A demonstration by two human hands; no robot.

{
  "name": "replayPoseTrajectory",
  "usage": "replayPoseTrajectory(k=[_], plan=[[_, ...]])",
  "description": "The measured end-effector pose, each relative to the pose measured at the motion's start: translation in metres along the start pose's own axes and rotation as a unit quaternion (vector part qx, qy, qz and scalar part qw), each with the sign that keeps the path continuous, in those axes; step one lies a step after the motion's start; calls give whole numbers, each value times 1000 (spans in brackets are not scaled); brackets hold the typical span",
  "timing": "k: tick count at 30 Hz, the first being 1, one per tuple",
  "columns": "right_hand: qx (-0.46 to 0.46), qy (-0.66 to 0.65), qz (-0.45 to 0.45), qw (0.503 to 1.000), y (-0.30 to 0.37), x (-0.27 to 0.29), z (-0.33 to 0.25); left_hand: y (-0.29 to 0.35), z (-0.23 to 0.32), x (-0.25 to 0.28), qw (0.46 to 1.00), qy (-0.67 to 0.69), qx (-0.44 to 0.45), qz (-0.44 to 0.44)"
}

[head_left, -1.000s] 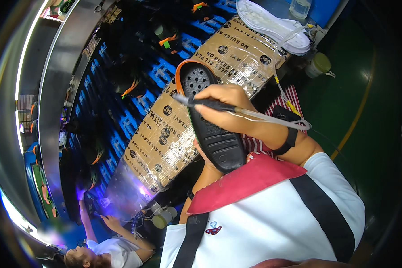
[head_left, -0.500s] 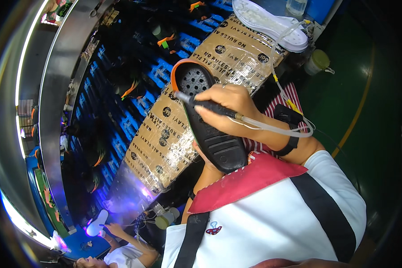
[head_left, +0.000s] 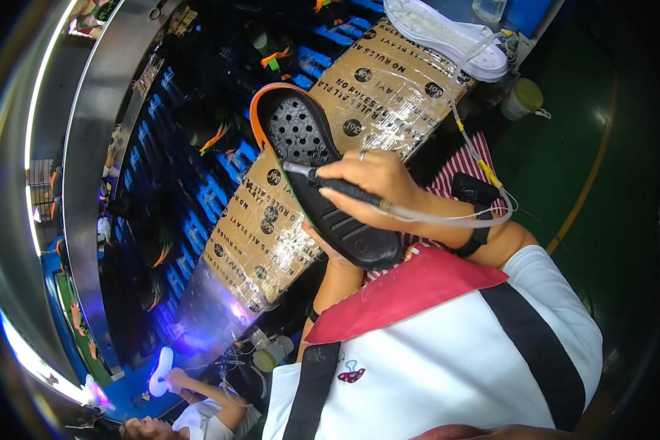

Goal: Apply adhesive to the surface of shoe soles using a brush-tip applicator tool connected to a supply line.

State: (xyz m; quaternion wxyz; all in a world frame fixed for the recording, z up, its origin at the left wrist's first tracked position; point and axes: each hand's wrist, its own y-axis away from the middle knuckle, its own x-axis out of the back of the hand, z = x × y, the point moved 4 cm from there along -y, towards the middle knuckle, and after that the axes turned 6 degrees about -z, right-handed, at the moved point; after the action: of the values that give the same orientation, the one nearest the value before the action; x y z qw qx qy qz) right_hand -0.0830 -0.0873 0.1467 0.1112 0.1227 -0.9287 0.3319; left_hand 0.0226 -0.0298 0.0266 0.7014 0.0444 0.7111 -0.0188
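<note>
1 black, orange-rimmed sole is held from beneath by the left hand's grip, partly over the cardboard-covered worktop. A black-handled tool is clasped by the right hand's grip, its tip at the sole's left edge.

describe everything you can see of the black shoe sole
The black shoe sole looks moulded, like rubber or foam: its far end is dotted with holes and edged in orange, its near end ribbed. It slants over brown cardboard, held by the left hand, partly covered by the right hand, whose pen-like tool appears to touch its left edge.
</note>
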Motion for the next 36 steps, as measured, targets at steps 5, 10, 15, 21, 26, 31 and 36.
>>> replayPoseTrajectory(k=[5, 10, 15, 21, 26, 31, 36], plan=[[-9, -136, -149, 979, 8, -13, -5, 7, 29, 48, 989, -134, -15, 57], [-32, -92, -68, 993, 10, -2, -4, 2, 27, 35, 987, -156, 21, 18], [24, -97, -146, 984, 18, -9, -15, -27, 24, 1, 982, -142, 12, -125], [-51, -148, -127, 979, 23, -9, -5, -25, 37, -19, 972, -207, -32, -104], [-88, -227, -270, 932, 23, -7, -17, -29, 49, -31, 980, -172, -38, -95], [-58, -182, -191, 963, 29, -4, -8, -30, 61, -37, 958, -252, -63, -124], [-71, -138, -126, 980, 28, 1, -3, -25, 70, -29, 962, -250, -71, -81]])
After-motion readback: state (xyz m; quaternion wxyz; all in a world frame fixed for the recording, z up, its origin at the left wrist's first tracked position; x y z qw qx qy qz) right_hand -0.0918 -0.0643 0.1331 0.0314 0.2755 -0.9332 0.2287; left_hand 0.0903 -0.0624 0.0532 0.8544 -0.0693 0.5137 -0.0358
